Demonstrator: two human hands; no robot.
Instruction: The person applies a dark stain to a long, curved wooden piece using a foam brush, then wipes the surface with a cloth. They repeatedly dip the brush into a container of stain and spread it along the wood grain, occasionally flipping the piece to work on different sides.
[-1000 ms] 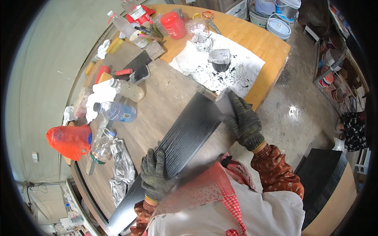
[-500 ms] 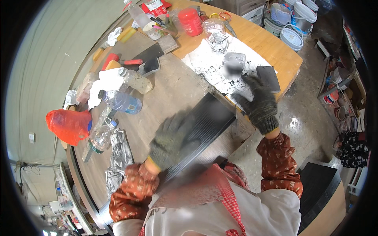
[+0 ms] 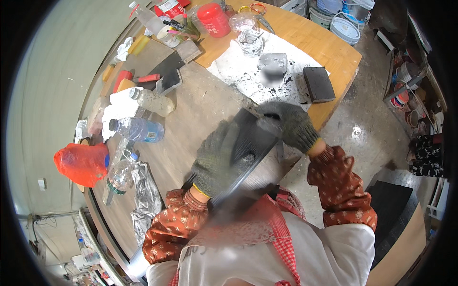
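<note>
A long black board [image 3: 257, 152] with fine grooves lies slantwise over the table, its near end close to my apron. My left hand [image 3: 212, 159], in a dark grey knit glove, rests on the board's left side with fingers stretched out and thumb across its top. At the far end, my right hand [image 3: 291, 125], in a matching glove, has its fingers bent around the board's corner. A blurred smudge partly hides the fingertips there. Beyond it, a dark square block [image 3: 319, 84] sits at the edge of a stained white sheet [image 3: 238, 71].
On the sheet stand a blackened tub [image 3: 249, 43] and a grey-black block [image 3: 273, 66]. Bottles [image 3: 138, 129], a red bag [image 3: 82, 164] and crumpled silver foil [image 3: 147, 200] line the left. A red jar [image 3: 213, 20] stands at the back; buckets [image 3: 344, 31] are on the floor.
My right hand has come down and left from beside the dark block onto the board's far end. My left hand has shifted slightly right and up along the board.
</note>
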